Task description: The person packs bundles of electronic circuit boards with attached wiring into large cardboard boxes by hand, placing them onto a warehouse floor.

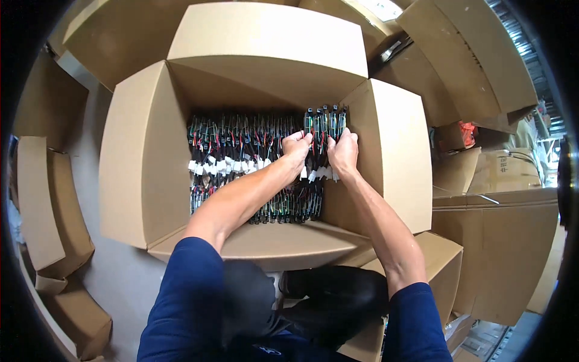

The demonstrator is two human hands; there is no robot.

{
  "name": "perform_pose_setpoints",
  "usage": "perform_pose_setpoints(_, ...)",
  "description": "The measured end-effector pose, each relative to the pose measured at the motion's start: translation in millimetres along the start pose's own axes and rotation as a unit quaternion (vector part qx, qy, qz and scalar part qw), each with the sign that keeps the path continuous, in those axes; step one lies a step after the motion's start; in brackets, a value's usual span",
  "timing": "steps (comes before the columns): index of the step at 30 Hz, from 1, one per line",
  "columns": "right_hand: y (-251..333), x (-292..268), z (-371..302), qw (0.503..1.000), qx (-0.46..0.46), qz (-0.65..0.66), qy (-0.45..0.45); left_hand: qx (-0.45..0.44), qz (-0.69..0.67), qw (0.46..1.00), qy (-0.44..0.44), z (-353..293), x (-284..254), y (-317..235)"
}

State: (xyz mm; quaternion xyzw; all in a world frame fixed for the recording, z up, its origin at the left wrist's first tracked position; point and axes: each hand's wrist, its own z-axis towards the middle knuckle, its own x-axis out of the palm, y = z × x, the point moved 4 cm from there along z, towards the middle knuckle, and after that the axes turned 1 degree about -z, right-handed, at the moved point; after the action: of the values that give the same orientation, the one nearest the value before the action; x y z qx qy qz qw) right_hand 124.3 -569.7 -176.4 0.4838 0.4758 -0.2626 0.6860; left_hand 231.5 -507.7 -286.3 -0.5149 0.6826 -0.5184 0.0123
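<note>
Both my arms reach into a large open cardboard box (pixel 401 151) in front of me. Closely packed rows of thin, dark, green-edged parts (pixel 241 130) stand inside, looking like circuit boards with red and black wires. White connectors (pixel 223 165) run in a band across their middle. In the far right corner, my left hand (pixel 297 146) and my right hand (pixel 344 152) are closed on the two sides of a small bundle of these boards (pixel 324 122). The bundle's upper ends stick up above the row. White connectors hang beneath it, between my wrists.
Flaps of the box stand folded outward on all sides. Other open cartons crowd around, including a tall one (pixel 36 205) at the left and a large one (pixel 506 253) at the right. A red item (pixel 467 134) lies beyond the right flap. My knees are close to the near side.
</note>
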Motion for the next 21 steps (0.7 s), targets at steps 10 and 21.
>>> perform_pose_setpoints(10,-25,91,31,1.0,-0.009,0.006,-0.008,0.054,0.21,0.97,-0.107,79,-34,55)
perform_pose_setpoints(21,-61,131,37,0.99,-0.001,0.138,0.009,0.18,0.485,0.85,-0.097,39,-17,19)
